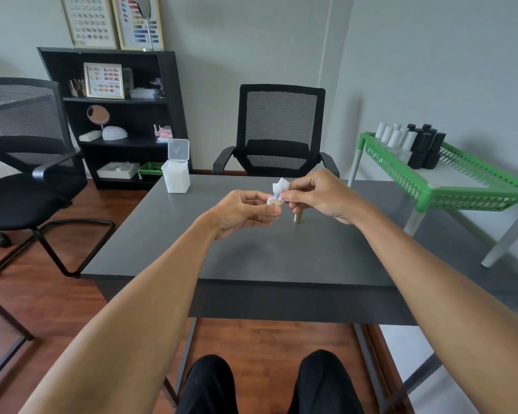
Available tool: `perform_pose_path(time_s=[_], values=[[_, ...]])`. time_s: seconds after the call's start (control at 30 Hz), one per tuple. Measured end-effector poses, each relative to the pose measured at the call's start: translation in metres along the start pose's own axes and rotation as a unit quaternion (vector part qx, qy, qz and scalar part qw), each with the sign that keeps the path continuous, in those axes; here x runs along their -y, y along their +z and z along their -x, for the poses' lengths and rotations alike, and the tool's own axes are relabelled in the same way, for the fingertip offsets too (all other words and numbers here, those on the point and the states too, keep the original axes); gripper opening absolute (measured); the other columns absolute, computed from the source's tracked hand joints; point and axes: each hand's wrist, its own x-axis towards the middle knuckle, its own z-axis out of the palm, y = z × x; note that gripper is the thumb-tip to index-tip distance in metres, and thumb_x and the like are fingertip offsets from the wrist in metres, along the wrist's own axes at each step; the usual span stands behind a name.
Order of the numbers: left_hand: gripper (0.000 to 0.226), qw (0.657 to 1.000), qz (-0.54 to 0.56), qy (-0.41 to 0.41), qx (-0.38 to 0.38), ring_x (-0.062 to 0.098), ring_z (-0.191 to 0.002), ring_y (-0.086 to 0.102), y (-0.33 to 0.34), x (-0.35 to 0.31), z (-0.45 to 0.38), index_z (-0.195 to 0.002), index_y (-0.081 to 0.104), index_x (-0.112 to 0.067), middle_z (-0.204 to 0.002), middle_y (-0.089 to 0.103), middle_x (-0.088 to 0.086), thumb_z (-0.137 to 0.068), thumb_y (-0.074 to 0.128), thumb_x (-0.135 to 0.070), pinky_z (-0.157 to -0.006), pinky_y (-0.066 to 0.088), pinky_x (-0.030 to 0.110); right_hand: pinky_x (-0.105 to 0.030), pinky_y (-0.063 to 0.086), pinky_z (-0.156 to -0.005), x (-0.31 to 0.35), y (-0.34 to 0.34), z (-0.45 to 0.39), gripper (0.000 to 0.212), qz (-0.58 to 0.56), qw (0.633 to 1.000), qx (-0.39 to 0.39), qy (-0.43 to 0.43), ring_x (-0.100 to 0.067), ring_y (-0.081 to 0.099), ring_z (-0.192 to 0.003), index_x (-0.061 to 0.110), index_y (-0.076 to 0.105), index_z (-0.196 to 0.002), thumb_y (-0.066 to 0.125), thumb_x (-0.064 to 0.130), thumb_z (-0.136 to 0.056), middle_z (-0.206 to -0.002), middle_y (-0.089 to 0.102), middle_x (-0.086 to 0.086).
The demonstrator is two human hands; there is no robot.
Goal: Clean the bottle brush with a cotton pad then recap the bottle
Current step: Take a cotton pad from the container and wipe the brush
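My left hand is closed around a small pale bottle; only its top shows past my fingertips, above the middle of the grey table. My right hand pinches a crumpled white cotton pad between thumb and forefinger, right against the bottle's top. A short gold cylinder, which looks like the cap, sticks out below my right fingers. I cannot tell whether it is held or standing on the table. The brush itself is hidden.
A clear box of white cotton pads with its lid up stands at the table's far left corner. A black chair faces me across the table. A green rack with white and black bottles stands to the right.
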Motion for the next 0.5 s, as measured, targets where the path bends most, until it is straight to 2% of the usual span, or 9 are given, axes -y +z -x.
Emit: perform_pose_path(time_s=[0.07,0.27,0.5], values=[[0.025,1.0,-0.019,0.006,-0.014,0.02,-0.092,0.079,0.0007,-0.0012,-0.0006,-0.097,0.086,-0.021,-0.098,0.081,0.008,-0.075,0.096,-0.024,-0.084,0.064,0.032,-0.022,0.061,-0.072,0.0005,-0.0007,-0.0007,0.015,0.003,1.0,-0.01,0.001,-0.009,0.07,-0.067,0.02,0.086,-0.085,0.08,0.014,-0.097,-0.071,0.076,0.003],[0.047,0.997,-0.069,0.017,-0.037,0.024,-0.094,0.079,0.0028,-0.0037,-0.0045,-0.094,0.086,-0.026,-0.102,0.083,0.01,-0.057,0.104,-0.048,-0.079,0.064,0.03,-0.023,0.063,-0.072,-0.0044,0.0013,-0.0017,0.008,0.025,0.998,-0.054,-0.007,-0.011,0.075,-0.066,0.022,0.087,-0.086,0.084,0.023,-0.094,-0.072,0.079,-0.001],[0.053,0.996,-0.089,0.011,-0.009,0.019,-0.089,0.077,-0.0012,-0.0007,-0.0008,-0.102,0.086,-0.023,-0.103,0.083,0.011,-0.059,0.103,-0.049,-0.082,0.062,0.028,-0.028,0.063,-0.08,-0.0076,0.0031,-0.0013,0.013,0.031,0.999,0.006,0.011,-0.01,0.072,-0.07,0.018,0.086,-0.087,0.08,0.022,-0.098,-0.074,0.078,0.003]])
